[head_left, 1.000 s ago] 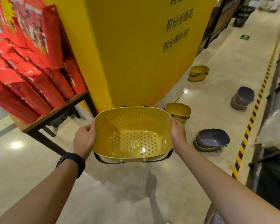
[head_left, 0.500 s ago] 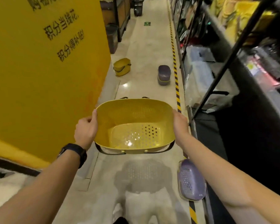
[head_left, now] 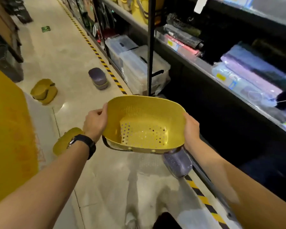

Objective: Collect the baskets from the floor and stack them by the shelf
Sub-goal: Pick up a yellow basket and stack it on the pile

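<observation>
The yellow basket [head_left: 144,123] is up off the floor, held level between the two hands with its open side up and its holed bottom showing. The left hand [head_left: 95,123] grips the left end: the thumb hooks over the rim and the fingers curl round the outside wall, mostly out of sight. The right hand [head_left: 191,129] clasps the right end. Its fingers go round the far side of the wall, so I cannot tell how they lie. A dark handle [head_left: 112,147] hangs loose under the near rim, just below the left fingers.

Right under the right hand, a near purple basket [head_left: 178,164] lies on the floor [head_left: 116,187], its top cut off by the held one. Behind the left wrist, with its black watch [head_left: 86,142], a second yellow basket [head_left: 63,142] lies half hidden. Well beyond the left fingers sit a far yellow basket [head_left: 43,91] and a far purple basket [head_left: 98,78], apart from each other.

Past the right fingers runs the dark shelf [head_left: 205,66], its goods blurred. Clear plastic boxes [head_left: 139,66] stand at its foot, and striped tape [head_left: 106,65] lines the floor along it. A yellow wall [head_left: 7,138] fills the left edge.
</observation>
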Available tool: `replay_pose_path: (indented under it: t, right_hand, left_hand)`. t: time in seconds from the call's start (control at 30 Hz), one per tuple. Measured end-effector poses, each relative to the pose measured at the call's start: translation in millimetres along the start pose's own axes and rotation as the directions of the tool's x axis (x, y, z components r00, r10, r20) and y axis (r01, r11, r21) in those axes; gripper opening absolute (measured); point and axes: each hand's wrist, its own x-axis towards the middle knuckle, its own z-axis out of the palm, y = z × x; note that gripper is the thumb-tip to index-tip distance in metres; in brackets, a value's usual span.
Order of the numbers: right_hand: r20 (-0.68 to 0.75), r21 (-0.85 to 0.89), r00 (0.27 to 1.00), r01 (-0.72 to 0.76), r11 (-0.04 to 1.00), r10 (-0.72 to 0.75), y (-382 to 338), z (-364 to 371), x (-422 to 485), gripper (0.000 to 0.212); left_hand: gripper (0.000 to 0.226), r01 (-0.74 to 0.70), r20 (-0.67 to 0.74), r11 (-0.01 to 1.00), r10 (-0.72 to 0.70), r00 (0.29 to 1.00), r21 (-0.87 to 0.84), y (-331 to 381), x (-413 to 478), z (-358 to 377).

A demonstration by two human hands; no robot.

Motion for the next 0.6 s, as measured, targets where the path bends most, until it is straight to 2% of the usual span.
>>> replay_pose_path:
  t: [0.07,0.23,0.43,0.6]
  right_hand:
    - [-0.086,0.024,0.996,-0.004,1.0,0.006,1.0,-26.3,7.2,0.025]
    - [-0.234,0.086,0.972,-0.014,0.996,0.034,5.3,-88.9,29.0,0.025]
    - [-0.403,0.165,0.908,-0.051,0.985,0.114,4.5,-148.6,48.8,0.031]
    - [-0.512,0.127,0.85,-0.073,0.989,0.129,8.3,-178.1,53.3,0.03]
  left_hand:
    - [0.079,-0.046,0.062,0.998,0.042,0.997,0.05,16.7,12.7,32.8]
    - [0.069,-0.166,0.246,0.979,0.133,0.96,0.115,59.8,22.3,116.9]
    - [0.07,-0.275,0.42,0.96,0.226,0.879,0.059,103.2,15.2,192.7]
    - [0.068,-0.329,0.534,0.944,0.265,0.803,0.027,125.0,13.3,242.9]
